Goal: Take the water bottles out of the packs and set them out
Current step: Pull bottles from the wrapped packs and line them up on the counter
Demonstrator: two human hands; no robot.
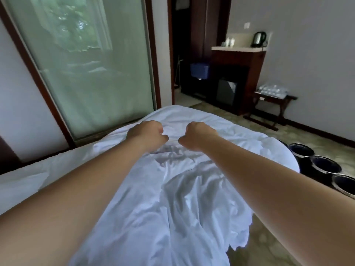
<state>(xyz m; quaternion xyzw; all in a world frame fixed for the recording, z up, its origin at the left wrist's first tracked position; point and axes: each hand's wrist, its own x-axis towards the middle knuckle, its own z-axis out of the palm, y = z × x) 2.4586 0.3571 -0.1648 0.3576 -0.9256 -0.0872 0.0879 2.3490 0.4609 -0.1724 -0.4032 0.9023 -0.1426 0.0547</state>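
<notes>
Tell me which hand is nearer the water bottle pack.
Right. Both grip the sheet: the right hand lies left of the pack, the left hand farther left.

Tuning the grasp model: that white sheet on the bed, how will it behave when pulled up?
Likely floppy: the white sheet is creased all over and hangs in loose folds at lower right. Probably light, since it bunches up where the left hand and right hand appear to pinch it. It would likely drag rather than lift whole.

Obstacles: three round black bins (323,167) just beside rumpled white sheet (192,189), right edge | free: patterned carpet (249,129) toward dark wooden rack (283,109)
</notes>
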